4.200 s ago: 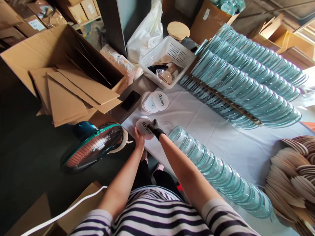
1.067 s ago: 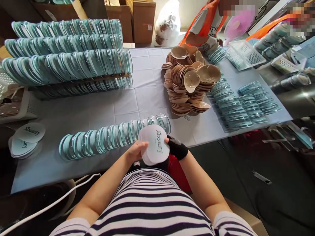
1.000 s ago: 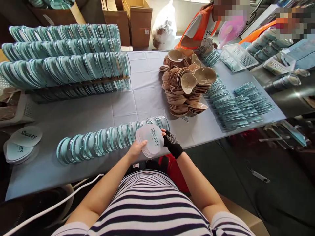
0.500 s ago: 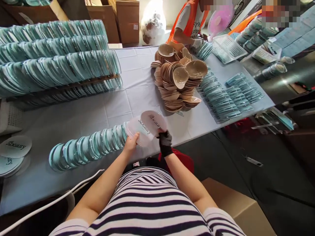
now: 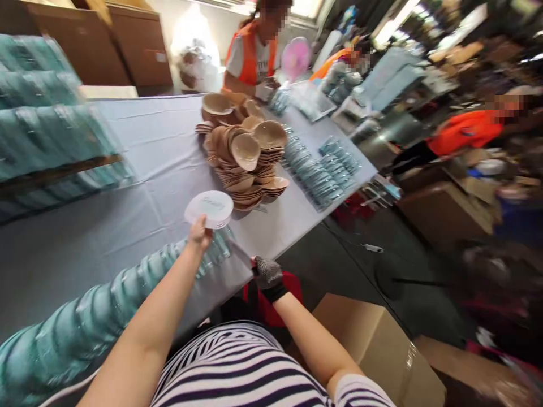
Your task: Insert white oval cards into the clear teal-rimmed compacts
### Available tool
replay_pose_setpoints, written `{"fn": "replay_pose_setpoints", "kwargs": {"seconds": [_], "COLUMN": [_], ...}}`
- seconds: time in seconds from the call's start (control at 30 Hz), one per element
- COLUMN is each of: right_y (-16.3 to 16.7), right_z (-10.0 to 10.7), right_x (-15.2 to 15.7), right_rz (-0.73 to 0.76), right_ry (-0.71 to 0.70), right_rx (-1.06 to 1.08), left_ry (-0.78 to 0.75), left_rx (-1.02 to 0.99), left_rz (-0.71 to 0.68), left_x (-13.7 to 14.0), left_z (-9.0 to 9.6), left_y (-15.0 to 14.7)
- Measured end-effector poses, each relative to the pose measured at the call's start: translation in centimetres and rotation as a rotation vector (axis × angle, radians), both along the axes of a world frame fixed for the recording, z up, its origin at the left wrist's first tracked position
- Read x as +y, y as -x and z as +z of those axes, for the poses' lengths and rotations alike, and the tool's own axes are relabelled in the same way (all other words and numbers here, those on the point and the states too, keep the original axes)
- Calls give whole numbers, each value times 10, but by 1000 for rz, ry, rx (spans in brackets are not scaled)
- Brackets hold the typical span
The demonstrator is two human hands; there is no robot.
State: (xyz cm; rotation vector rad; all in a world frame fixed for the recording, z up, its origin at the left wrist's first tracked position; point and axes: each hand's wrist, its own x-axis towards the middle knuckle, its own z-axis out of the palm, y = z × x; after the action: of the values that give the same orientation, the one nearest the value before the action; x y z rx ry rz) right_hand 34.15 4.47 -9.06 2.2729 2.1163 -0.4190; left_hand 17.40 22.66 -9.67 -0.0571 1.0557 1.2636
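My left hand (image 5: 201, 233), bare, is closed on a small stack of round white printed cards (image 5: 212, 206), thumb on top. The print on them is blurred. Lower right of it, my right hand (image 5: 268, 271), in a dark fingerless glove, is curled at the table's front edge. Its fingertips appear pinched, and what they hold, if anything, is too blurred to make out. A long row of clear bluish round discs (image 5: 139, 277) lies on the table under and left of my left forearm.
Brown oval bowls (image 5: 246, 152) are piled beyond my hands on the white-covered table (image 5: 148, 141). Stacked clear pieces (image 5: 314, 175) lie to their right, more discs (image 5: 38, 135) at left. A cardboard box (image 5: 352, 328) stands by my right arm. People in orange work farther off.
The view has swung right. My hands have separated: the left keeps the round cards, while the right has drawn back from them toward the table edge.
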Motion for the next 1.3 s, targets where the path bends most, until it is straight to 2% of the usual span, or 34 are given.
{"fn": "replay_pose_setpoints", "kwargs": {"seconds": [0.07, 0.13, 0.3, 0.5, 0.77, 0.9, 0.97, 1.1, 1.17, 1.23, 1.3], "right_y": [10, 17, 27, 26, 35, 39, 38, 27, 19, 15, 15], "right_z": [2, 7, 19, 19, -14, -25, -26, -19, -13, -6, 2], "right_x": [21, 46, 87, 88, 99, 95, 94, 101, 109, 118, 126], "right_rz": [26, 66, 126, 105, 124, 113, 67, -61, -94, -123, -105], "right_ry": [111, 187, 324, 224, 224, 282, 358, 629, 716, 813, 898], "right_rx": [-27, -46, -67, -73, -42, -11, 88, 610, 840, 928, 782], "left_ry": [-73, -119, -55, 2, 33, 11, 1, -24, -55, -85, -96], "left_rx": [0, -3, -30, -100, -118, -121, -105, -45, -12, 17, 36], "left_rz": [-22, -38, -32, -11, -24, -30, -18, 13, 22, 25, 22], "left_x": [3, 4, 1, 5, 3, 1, 0, -4, -6, -8, -9], "left_z": [-16, -23, -14, -16, -14, -14, -14, -15, -15, -16, -16], "left_y": [2, 5, 8, 15, 20, 21, 20, 14, 10, 7, 4]}}
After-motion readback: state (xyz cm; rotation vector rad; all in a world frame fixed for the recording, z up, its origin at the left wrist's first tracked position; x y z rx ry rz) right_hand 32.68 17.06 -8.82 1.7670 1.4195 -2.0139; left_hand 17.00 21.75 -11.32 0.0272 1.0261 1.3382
